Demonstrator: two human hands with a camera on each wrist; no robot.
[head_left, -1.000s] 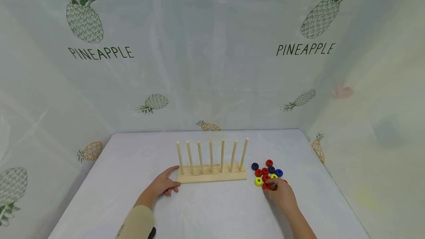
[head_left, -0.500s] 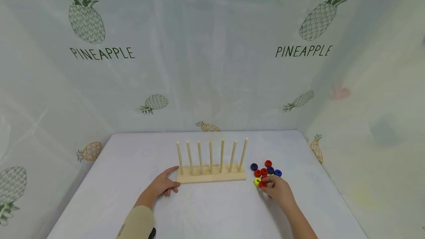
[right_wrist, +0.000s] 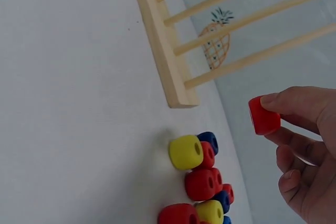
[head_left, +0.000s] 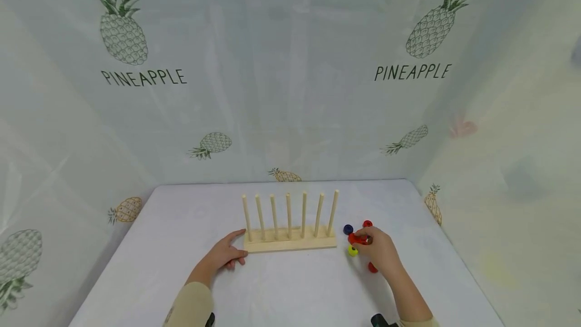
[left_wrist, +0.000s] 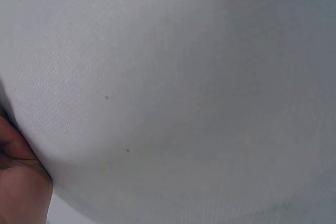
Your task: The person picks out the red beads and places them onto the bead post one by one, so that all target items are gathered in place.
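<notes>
A pale wooden rack (head_left: 290, 243) with several upright pegs stands mid-table. At its left end my left hand (head_left: 222, 254) touches the base's corners, index finger stretched to the back and thumb at the front. Only part of the left hand (left_wrist: 23, 187) shows in the left wrist view. My right hand (head_left: 381, 251) pinches a red bead (right_wrist: 264, 116) between thumb and finger, above the loose beads and apart from the rack. Below it lie a yellow bead (right_wrist: 185, 152), a dark blue bead (right_wrist: 209, 141) and several red ones; the hand hides some in the head view.
A single red bead (head_left: 372, 267) lies on the near side of the cluster, and another yellow bead (right_wrist: 210, 212) sits among the rest. The white table (head_left: 290, 291) ends at a hanging cloth (head_left: 290, 90) printed with pineapples.
From the near side of the cluster, my right hand has moved left and away from me, and it now holds a red bead over the others. My left hand stays at the rack's end.
</notes>
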